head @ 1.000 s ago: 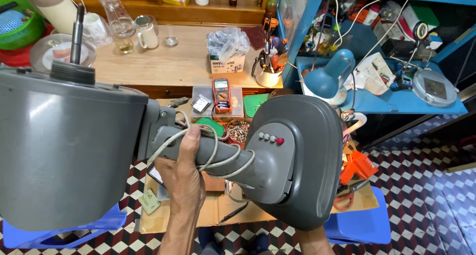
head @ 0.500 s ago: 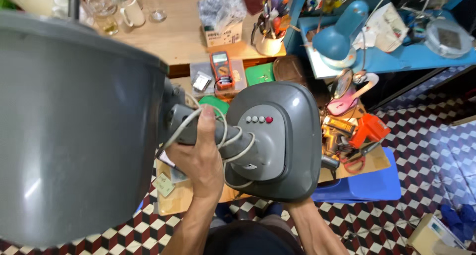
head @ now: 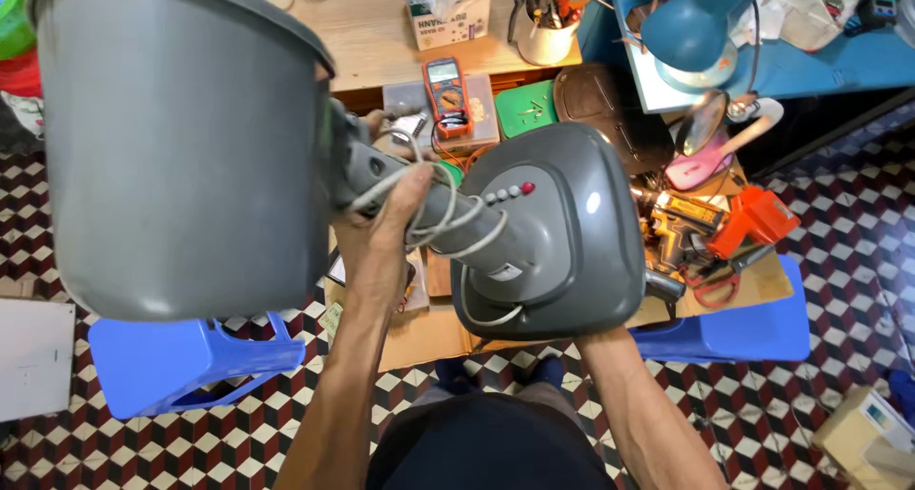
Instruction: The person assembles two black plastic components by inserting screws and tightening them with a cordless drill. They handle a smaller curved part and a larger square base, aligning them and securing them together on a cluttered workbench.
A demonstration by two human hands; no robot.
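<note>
Left hand [head: 381,228] wrapped fully closed around the grey fan neck [head: 419,199], over the coiled white cord [head: 448,225], between the grey motor housing [head: 181,147] and the grey fan base [head: 562,228]. Right hand hidden beneath the fan base; grip state impossible to tell. Fan held raised above the cluttered tabletop [head: 381,32]. Orange multimeter [head: 448,94] lay on the tabletop beyond the fan base.

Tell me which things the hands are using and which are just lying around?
In use:
- grey fan
- its cord, under the left hand
- right hand: hidden under the fan's base

Lying around:
- multimeter
- blue lamp
- drill
- blue stools
</note>
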